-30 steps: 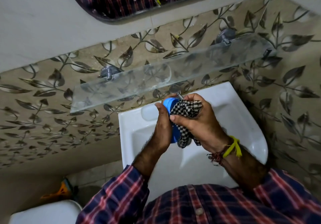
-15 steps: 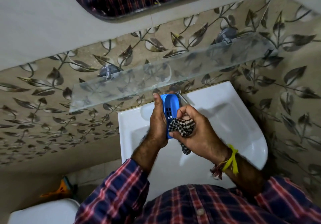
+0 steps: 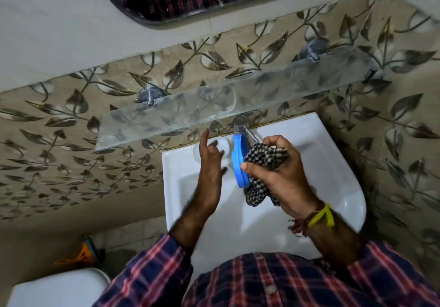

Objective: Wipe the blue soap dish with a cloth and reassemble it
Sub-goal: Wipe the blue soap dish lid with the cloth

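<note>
Left hand (image 3: pixel 209 164) has let go of dish: fingers now spread and loose, holding nothing, just left of it with a gap. Right hand (image 3: pixel 273 173) now carries both, thumb pinching blue dish (image 3: pixel 239 164) on edge against bunched checked cloth (image 3: pixel 264 159). Dish upright over sink (image 3: pixel 333 154), below tap (image 3: pixel 241 125). Judgement: wiping pass likely over, regrip or reassembly next

Over the white basin (image 3: pixel 333 175), the right hand (image 3: pixel 283 178) grips a checked cloth (image 3: pixel 264 161) and pinches the blue soap dish (image 3: pixel 238 164) on edge, while the left hand (image 3: pixel 209 164), fingers spread, stands just beside it under the glass shelf (image 3: pixel 214 104).
</note>
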Motion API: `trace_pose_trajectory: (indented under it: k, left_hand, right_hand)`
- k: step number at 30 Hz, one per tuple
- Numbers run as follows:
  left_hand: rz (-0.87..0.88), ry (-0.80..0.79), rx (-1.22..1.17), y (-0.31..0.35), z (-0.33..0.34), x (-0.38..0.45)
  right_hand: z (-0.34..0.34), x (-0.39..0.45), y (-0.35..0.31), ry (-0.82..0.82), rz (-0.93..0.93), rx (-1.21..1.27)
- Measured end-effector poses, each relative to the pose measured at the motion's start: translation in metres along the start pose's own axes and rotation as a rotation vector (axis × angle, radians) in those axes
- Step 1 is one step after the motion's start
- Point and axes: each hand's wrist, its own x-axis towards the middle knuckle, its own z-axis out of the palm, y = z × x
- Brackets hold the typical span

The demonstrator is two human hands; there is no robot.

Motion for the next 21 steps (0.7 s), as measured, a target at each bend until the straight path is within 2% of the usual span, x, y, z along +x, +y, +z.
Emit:
trace_pose_trajectory:
  k: [2, 3, 5, 8, 12, 17, 21]
  left_hand:
    - [0.435, -0.086, 0.483, -0.024, -0.015, -0.013]
    - [0.602, -0.137, 0.652, -0.033, -0.021, -0.014]
    - [0.750, -0.202, 0.765, -0.038, -0.022, -0.009]
    - [0.782, -0.226, 0.766, -0.031, -0.015, -0.001]
    - [0.704, -0.232, 0.722, -0.032, -0.012, -0.005]
    - [0.668, -0.275, 0.687, -0.032, -0.015, -0.007]
    - [0.531, -0.275, 0.573, -0.026, -0.012, -0.005]
  right_hand:
    - [-0.007, 0.008, -0.006, -0.046, 0.198, 0.268]
    - [-0.009, 0.011, -0.008, -0.097, 0.277, 0.343]
    - [-0.012, 0.014, -0.011, -0.184, 0.381, 0.368]
    - [-0.010, 0.018, -0.015, -0.225, 0.445, 0.399]
    - [-0.007, 0.016, -0.017, -0.173, 0.530, 0.425]
    - [-0.009, -0.004, -0.010, -0.122, 0.540, 0.409]
    - [-0.006, -0.006, -0.015, -0.131, 0.492, 0.432]
